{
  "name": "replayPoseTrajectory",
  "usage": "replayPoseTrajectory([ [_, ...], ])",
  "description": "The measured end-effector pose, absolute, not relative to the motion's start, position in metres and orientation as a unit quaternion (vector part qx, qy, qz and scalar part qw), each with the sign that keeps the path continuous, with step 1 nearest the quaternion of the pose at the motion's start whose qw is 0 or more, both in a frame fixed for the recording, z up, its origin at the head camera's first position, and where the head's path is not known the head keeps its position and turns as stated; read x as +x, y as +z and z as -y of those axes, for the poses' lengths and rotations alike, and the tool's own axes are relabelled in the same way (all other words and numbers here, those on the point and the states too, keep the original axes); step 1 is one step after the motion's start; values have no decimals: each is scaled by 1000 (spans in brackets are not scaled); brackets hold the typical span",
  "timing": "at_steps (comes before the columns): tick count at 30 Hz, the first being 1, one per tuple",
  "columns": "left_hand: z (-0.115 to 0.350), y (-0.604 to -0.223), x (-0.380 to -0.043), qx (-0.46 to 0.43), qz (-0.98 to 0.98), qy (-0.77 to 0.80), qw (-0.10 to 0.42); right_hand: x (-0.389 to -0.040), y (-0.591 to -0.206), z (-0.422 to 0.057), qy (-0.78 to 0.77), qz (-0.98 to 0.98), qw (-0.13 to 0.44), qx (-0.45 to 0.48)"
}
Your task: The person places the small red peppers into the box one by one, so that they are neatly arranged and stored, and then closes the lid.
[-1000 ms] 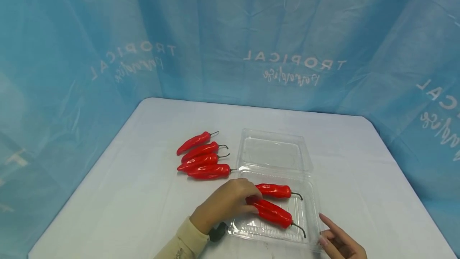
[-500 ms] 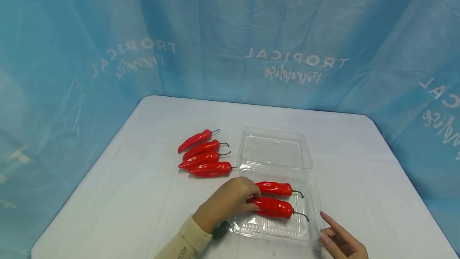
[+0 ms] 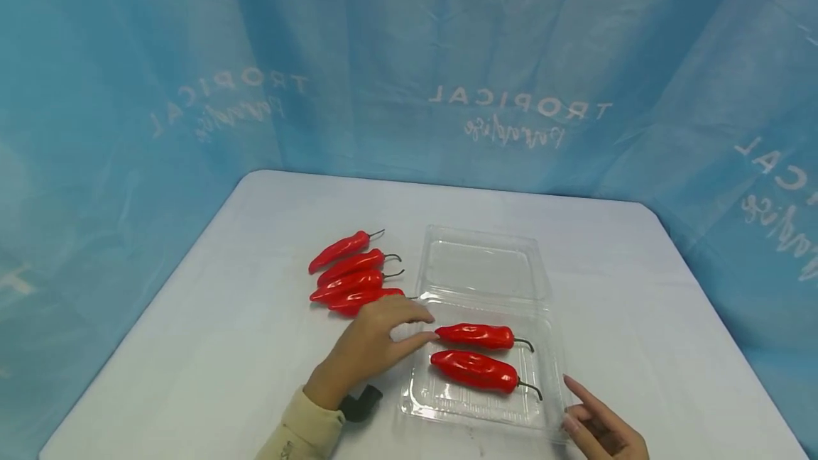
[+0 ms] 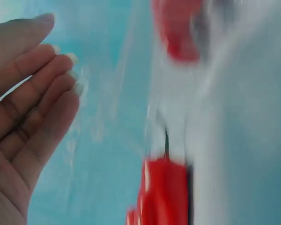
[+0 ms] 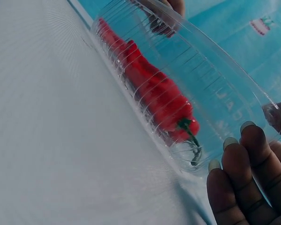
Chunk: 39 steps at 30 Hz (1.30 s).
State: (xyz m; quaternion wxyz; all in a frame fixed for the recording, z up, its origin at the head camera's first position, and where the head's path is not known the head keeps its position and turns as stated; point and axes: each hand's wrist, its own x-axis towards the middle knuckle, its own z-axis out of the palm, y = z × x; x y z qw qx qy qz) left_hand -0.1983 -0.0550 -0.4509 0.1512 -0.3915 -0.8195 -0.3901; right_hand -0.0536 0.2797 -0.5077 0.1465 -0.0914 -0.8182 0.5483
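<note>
Two red peppers, a back one and a front one, lie side by side in the base of a clear plastic clamshell container. My left hand is above the container's left edge, thumb and fingers apart around air. In the left wrist view this left hand shows bare fingers, with a blurred pepper below. Fingertips of my right hand are right at the container's right wall. Through that wall the right wrist view shows a pepper beside the right hand's fingers.
Several more red peppers lie in a row left of the container, the nearest partly behind my left hand. The container's lid is folded back flat. A white table carries everything, with a blue printed curtain around it.
Earlier my left hand held the front pepper's tip; it has let go and moved left. The front pepper has swung round to lie closer alongside the back one. My right hand stays put.
</note>
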Motion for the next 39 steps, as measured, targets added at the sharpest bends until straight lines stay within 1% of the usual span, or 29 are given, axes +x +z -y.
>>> replayPoseTrajectory([
  [3, 83, -450, -204, -331, 842, -382, 187, -53, -504, -279, 548, 818, 150, -94],
  [8, 135, -452, -209, -221, 894, -337, 194, -52, -502, -278, 545, 820, 150, -95],
  [11, 156, -456, -208, -178, 912, -320, 186, -52, -501, -278, 537, 824, 153, -94],
  [15, 165, -462, -211, -169, 919, -316, 162, -52, -501, -281, 531, 827, 161, -93],
  [21, 160, -470, -215, -174, 923, -313, 139, -53, -503, -283, 528, 830, 157, -83],
  [30, 154, -479, -211, -168, 925, -328, 93, -54, -507, -280, 530, 829, 142, -109],
  [35, 153, -481, -211, -166, 921, -341, 84, -53, -506, -278, 525, 832, 143, -108],
  [39, 155, -479, -211, -159, 914, -362, 86, -53, -503, -276, 523, 834, 137, -109],
])
